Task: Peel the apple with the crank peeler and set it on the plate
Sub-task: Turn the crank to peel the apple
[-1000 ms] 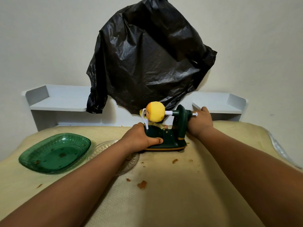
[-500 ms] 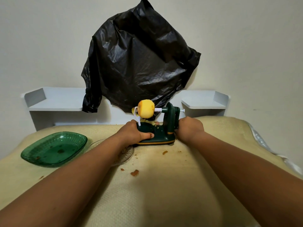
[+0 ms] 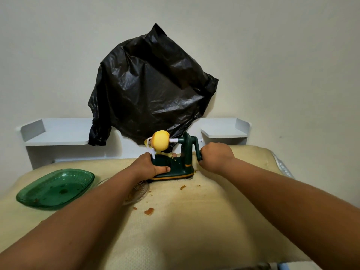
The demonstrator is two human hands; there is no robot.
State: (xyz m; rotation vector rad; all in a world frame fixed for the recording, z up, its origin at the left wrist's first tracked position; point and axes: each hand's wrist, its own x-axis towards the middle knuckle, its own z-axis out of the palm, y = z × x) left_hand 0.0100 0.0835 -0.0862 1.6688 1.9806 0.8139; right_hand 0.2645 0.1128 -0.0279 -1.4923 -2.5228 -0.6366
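the apple point(image 3: 160, 140) sits stuck on the prongs of the green crank peeler point(image 3: 176, 164), up above its base, and it looks all yellow with its skin off. the left hand point(image 3: 151, 167) grips the base of the peeler, thumb on the front. the right hand point(image 3: 216, 158) is curled around the crank handle point(image 3: 198, 153). a green plate point(image 3: 55, 189) lies far to the left on the yellow cloth point(image 3: 187, 221), near bits of peel point(image 3: 149, 211).

Dark-green peeler point(image 3: 175, 168), yellow apple point(image 3: 160, 142)
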